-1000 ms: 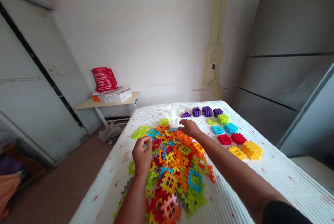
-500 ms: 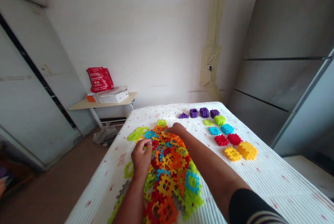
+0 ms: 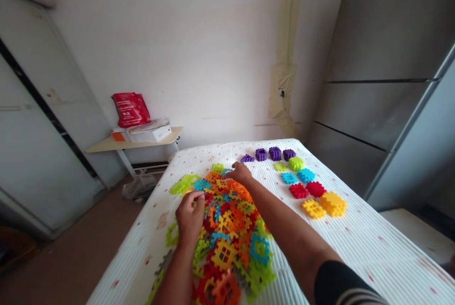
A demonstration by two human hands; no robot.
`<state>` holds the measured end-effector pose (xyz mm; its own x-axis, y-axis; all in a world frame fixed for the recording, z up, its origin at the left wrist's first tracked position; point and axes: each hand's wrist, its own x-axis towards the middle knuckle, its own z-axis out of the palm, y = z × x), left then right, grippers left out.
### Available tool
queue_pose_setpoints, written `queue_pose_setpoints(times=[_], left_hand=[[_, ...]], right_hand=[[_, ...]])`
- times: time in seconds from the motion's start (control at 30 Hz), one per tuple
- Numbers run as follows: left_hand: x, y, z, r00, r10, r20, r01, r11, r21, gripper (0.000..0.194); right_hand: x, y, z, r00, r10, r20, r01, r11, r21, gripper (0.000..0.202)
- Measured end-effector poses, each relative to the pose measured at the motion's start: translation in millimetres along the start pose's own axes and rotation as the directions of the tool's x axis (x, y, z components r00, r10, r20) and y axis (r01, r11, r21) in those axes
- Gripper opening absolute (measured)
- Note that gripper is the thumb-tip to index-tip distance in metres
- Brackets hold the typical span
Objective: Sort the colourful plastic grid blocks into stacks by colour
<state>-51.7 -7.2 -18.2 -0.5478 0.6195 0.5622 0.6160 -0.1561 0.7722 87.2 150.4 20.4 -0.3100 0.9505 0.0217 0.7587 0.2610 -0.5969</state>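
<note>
A long heap of colourful plastic interlocking pieces [image 3: 224, 254] with notched edges, square and some with window cut-outs, runs down the bed-like surface. My left hand [image 3: 191, 212] is over the heap's left side, fingers curled and thumb near the index finger. Whatever its fingertips may hold is too small to make out. At the far end of the heap, my right hand [image 3: 241, 173] has its thumb and index finger around a blue interlocking piece [image 3: 226, 171]. Lime-green pieces [image 3: 184, 184] lie at the heap's far left.
Sorted stacks stand on the right: purple [image 3: 275, 153], green [image 3: 296, 163], blue [image 3: 306, 175], red [image 3: 316, 189] and yellow [image 3: 333, 204]. A white spotted cover [image 3: 320, 257] lies beneath everything. Beyond are a small table [image 3: 103, 145] with a red bag [image 3: 131, 109], and a grey fridge [image 3: 377, 111].
My right hand has lifted slightly from the heap's far end, and a blue piece now shows at its fingertips. My left hand stays almost in place. The view has shifted a little.
</note>
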Motion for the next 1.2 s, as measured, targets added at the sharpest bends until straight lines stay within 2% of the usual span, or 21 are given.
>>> queue_pose_setpoints(times=[0.07,0.1,0.17,0.23,0.3,0.37,0.6,0.67,0.73,0.9,1.07,1.2], left_hand=[[-0.6,3.1,0.5,0.998,-0.057,0.017,0.058,0.996,-0.065,0.022],[-1.1,5.1,0.7,0.994,-0.098,0.037,0.102,0.988,-0.113,0.024],[-2.6,10.5,0.7,0.978,-0.184,0.102,0.203,0.955,-0.218,0.030],[-4.5,17.5,0.2,0.954,-0.241,0.177,0.285,0.912,-0.295,0.036],[-6.4,24.5,-0.5,0.935,-0.259,0.242,0.330,0.886,-0.326,0.040],[-8.0,29.3,-0.7,0.919,-0.257,0.298,0.352,0.875,-0.332,0.041],[-9.4,24.7,2.2,0.885,-0.276,0.375,0.413,0.838,-0.357,0.039],[-9.0,20.3,2.6,0.880,-0.288,0.378,0.424,0.836,-0.349,0.037],[-8.1,15.7,2.9,0.888,-0.293,0.355,0.420,0.830,-0.367,0.036],[-5.6,8.2,5.2,0.913,-0.316,0.257,0.401,0.805,-0.438,0.031],[-7.4,12.6,7.8,0.926,-0.299,0.229,0.374,0.807,-0.458,0.026],[-10.3,18.5,9.6,0.925,-0.295,0.238,0.374,0.812,-0.448,0.026]], right_hand=[[-11.2,5.2,-3.9,0.981,-0.170,-0.096,0.180,0.977,0.112,0.056],[-19.1,8.2,-5.2,0.952,-0.271,-0.140,0.292,0.942,0.167,0.058],[-38.8,14.2,-7.0,0.866,-0.459,-0.197,0.496,0.839,0.225,0.064],[-60.4,18.8,-8.5,0.781,-0.588,-0.210,0.624,0.750,0.220,0.070],[-79.6,21.2,-10.3,0.718,-0.669,-0.194,0.696,0.696,0.177,0.074],[-93.3,21.8,-11.8,0.681,-0.712,-0.169,0.732,0.670,0.124,0.074],[-102.7,23.0,-6.3,0.618,-0.764,-0.185,0.785,0.614,0.084,0.071],[-103.7,23.2,-4.1,0.613,-0.765,-0.194,0.788,0.609,0.087,0.068],[-106.5,22.7,-2.9,0.630,-0.745,-0.220,0.773,0.627,0.093,0.062],[-118.1,15.6,0.2,0.728,-0.628,-0.275,0.665,0.745,0.061,0.046],[-127.0,2.6,1.8,0.749,-0.613,-0.251,0.616,0.784,-0.075,0.044],[-128.0,-1.8,1.5,0.794,-0.565,-0.223,0.545,0.825,-0.151,0.038]])
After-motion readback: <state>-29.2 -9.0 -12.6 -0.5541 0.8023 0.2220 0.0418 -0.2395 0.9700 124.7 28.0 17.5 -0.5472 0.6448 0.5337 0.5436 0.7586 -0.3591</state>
